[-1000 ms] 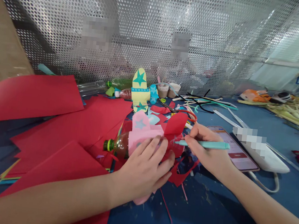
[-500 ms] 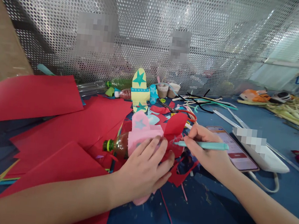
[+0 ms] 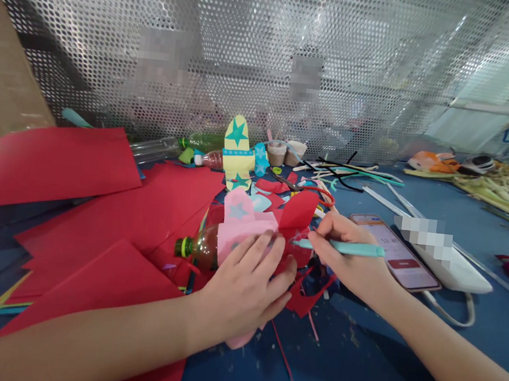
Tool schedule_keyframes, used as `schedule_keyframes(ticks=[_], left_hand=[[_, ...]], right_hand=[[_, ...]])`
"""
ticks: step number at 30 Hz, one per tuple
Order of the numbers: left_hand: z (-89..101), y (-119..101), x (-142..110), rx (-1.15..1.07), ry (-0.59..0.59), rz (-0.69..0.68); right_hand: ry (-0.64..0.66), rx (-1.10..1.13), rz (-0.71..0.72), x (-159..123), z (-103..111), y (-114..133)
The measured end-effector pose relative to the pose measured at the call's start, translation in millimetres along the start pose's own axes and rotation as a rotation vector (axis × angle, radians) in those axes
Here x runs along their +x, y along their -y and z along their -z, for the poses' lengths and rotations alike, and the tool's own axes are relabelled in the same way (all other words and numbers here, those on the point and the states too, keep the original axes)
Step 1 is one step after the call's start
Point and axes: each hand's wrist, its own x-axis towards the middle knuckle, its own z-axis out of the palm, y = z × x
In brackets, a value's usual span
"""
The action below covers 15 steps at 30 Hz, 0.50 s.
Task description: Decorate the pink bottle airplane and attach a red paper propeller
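Observation:
A plastic bottle [image 3: 206, 245] with a green neck lies on its side, a pink paper band [image 3: 235, 237] wrapped round its middle. My left hand [image 3: 252, 275] rests over the band, its fingers curved round the bottle and holding it down. Pinched between the fingers of my right hand [image 3: 349, 246] is a light teal pen [image 3: 360, 249]. Its tip points left, at the bottle's base end, just beside a red paper fin [image 3: 300, 212]. Whether the tip touches the surface I cannot tell. Pink paper with a blue star [image 3: 238, 208] stands up behind my left hand.
Red paper sheets [image 3: 144, 203] spread across the left side. Behind are a yellow-winged bottle craft [image 3: 235, 146], scissors [image 3: 313, 192] among scraps, paper cups [image 3: 276, 153] and pipe cleaners [image 3: 351, 175]. A phone [image 3: 405, 255] and a white power bank [image 3: 451, 260] lie right. Perforated metal backs the table.
My right hand and the pen have shifted slightly to the left along the bottle's base end. My left hand and the bottle stay about where they were.

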Motion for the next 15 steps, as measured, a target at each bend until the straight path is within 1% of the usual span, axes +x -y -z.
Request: schedule_keyframes(ticks=[15], left_hand=[[0.4, 0.1, -1.0, -0.006, 0.009, 0.002]], right_hand=[[0.012, -0.002, -0.006, -0.8, 0.1, -0.1]])
